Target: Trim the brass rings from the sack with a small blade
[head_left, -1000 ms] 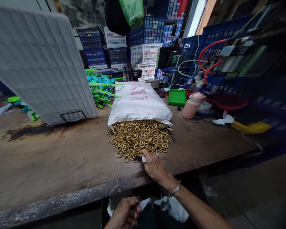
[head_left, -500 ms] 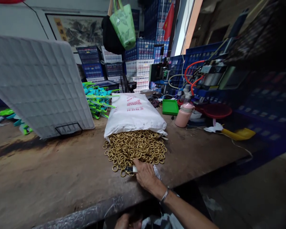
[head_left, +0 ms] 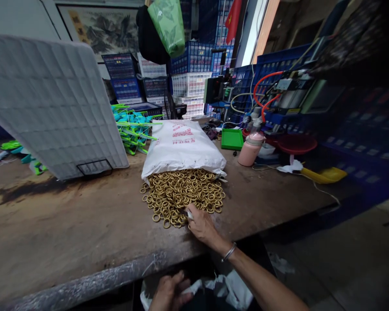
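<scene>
Many brass-coloured rings (head_left: 178,194) lie spilled from the mouth of a white sack (head_left: 186,149) printed in red. At the near edge of the heap, my right hand (head_left: 201,224) is closed on a small white-handled tool (head_left: 189,214). Its dark end touches or nearly touches the rings; its exact kind is unclear. A metal bracelet (head_left: 228,252) circles that wrist. Below the table's front edge, my left hand (head_left: 168,291) has loosely spread fingers and nothing visible in them. White plastic sheeting (head_left: 228,287) lies beside it.
A tall pale quilted panel (head_left: 58,108) stands at left on the table (head_left: 84,224). Blue-green plastic pieces (head_left: 134,125) sit behind it. To the right are a green tray (head_left: 232,139), a pink bottle (head_left: 250,149), a red dish (head_left: 296,144) and a yellow scoop (head_left: 326,175).
My right hand, still gripping the tool, has shifted slightly right and its tool is turned more. My left hand has risen further into view with its fingers spread. The camera view has tilted down.
</scene>
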Demonstrator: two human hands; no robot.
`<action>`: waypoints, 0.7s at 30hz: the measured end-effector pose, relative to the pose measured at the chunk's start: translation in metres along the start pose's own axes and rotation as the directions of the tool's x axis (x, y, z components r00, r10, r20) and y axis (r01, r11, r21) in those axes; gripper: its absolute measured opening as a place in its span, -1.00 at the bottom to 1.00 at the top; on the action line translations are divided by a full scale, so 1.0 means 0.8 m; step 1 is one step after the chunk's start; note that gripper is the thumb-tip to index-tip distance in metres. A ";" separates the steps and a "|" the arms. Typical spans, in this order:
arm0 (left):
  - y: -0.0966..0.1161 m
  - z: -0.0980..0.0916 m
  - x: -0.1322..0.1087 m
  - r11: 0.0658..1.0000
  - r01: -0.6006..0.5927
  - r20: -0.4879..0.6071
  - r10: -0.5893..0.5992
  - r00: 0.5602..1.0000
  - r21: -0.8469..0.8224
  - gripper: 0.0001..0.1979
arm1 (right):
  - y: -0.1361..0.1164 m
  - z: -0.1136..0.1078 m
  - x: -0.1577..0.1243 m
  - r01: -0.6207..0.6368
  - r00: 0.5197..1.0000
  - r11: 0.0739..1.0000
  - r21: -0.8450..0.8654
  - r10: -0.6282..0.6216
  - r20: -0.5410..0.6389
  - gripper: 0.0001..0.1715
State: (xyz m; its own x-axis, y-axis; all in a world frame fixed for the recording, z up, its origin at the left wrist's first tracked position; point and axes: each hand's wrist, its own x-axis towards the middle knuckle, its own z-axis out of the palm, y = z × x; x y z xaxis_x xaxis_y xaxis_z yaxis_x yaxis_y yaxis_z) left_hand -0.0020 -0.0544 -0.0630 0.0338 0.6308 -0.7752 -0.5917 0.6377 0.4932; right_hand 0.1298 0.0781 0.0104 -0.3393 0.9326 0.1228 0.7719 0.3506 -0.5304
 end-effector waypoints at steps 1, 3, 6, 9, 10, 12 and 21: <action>0.003 0.004 -0.009 0.994 -0.067 0.035 0.064 0.997 0.089 -0.72 | 0.001 -0.002 -0.001 -0.019 1.000 0.996 0.089 0.020 -0.018 -0.87; 0.013 0.014 -0.027 0.922 -0.255 0.165 0.214 0.963 0.291 -0.63 | 0.003 -0.005 -0.005 -0.055 0.997 0.960 0.275 0.065 -0.028 -0.83; 0.036 0.038 -0.047 0.775 -0.465 0.234 0.402 0.885 0.428 -0.59 | 0.002 -0.005 -0.016 -0.110 0.994 0.853 0.510 0.095 0.056 -0.75; 0.058 0.063 -0.048 0.672 -0.571 0.189 0.556 0.810 0.471 -0.70 | 0.001 -0.003 -0.027 -0.183 0.981 0.737 0.651 0.098 0.165 -0.74; 0.064 0.069 -0.044 0.636 -0.622 0.177 0.620 0.764 0.457 -0.68 | 0.001 -0.003 -0.031 -0.204 0.976 0.702 0.682 0.096 0.193 -0.74; 0.071 0.077 -0.034 0.585 -0.693 0.208 0.682 0.702 0.421 -0.64 | 0.000 -0.002 -0.038 -0.238 0.967 0.637 0.733 0.084 0.241 -0.74; 0.078 0.078 -0.019 0.626 -0.657 0.309 0.582 0.752 0.420 -0.75 | -0.004 -0.001 -0.047 -0.407 0.909 0.408 0.817 0.092 0.407 -0.72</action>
State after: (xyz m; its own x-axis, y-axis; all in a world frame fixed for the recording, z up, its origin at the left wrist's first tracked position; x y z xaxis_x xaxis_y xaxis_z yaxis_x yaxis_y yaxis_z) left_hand 0.0108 0.0031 0.0043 -0.0701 0.9823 -0.1737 -0.0540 0.1702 0.9839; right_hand 0.1408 0.0418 0.0081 -0.4560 0.8452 -0.2787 0.0142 -0.3062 -0.9518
